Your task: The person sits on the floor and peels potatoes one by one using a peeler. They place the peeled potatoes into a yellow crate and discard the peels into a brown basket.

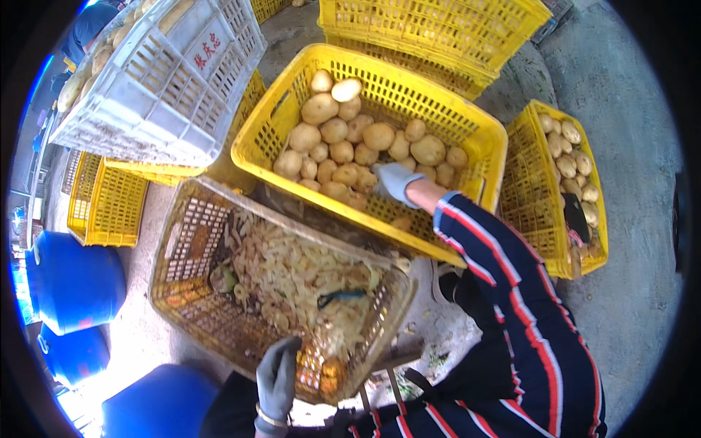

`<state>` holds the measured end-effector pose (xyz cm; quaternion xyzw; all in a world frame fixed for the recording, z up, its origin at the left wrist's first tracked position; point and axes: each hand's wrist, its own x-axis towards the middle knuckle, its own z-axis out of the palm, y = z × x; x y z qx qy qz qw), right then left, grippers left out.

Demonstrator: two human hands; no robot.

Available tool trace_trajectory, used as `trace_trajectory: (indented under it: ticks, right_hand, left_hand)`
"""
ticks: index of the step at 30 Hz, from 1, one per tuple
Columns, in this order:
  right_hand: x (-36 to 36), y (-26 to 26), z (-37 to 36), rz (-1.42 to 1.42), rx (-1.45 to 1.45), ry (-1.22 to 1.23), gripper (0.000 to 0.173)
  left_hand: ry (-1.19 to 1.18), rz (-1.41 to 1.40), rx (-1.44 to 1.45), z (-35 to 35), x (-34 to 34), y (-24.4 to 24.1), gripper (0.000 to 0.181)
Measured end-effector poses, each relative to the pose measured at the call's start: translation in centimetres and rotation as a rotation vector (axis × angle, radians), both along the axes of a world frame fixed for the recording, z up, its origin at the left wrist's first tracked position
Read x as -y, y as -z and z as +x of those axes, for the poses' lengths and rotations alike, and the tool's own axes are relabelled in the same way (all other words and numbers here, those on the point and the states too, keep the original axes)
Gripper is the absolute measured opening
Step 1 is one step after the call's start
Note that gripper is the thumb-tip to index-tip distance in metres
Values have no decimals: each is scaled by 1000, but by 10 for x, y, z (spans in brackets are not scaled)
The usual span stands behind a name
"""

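Observation:
My right hand, in a grey glove, reaches into a yellow plastic crate and touches the potatoes there. Its fingertips are hidden, so I cannot tell whether it grips one. In front of me is a tilted, dirty brown plastic crate with a heap of pale peelings. A peeler with a dark blue handle lies on that heap. At the near rim of this crate is my gloved left hand, its fingers together and nothing seen in them.
A white crate of long tubers stands high at the left. Yellow crates are stacked behind. At the right, another yellow crate of potatoes carries a dark flat tool. Blue barrels line the left. A person is at upper left.

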<state>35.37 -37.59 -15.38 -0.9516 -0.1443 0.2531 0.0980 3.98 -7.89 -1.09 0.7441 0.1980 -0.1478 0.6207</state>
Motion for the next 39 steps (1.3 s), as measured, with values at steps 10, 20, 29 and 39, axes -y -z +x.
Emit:
trace_trajectory:
  ticks: [10,20,29,39]
  right_hand:
    - [-23,137,22,123,-87,442,93]
    - [50,-10,-16,1060,-611,1013,50]
    - [-70,-173,-246,1107,-287,211,71]
    - [-117,-69,-217,189,73,-135,23]
  left_hand:
    - [-211,-116,-227,9,-21,-3,33]
    - [-279,-253,54,-31,-10,4,37]
    - [-355,-1030,271,-57,50,-6,63]
    - [-895,-906,327,-109,-37,4,56]
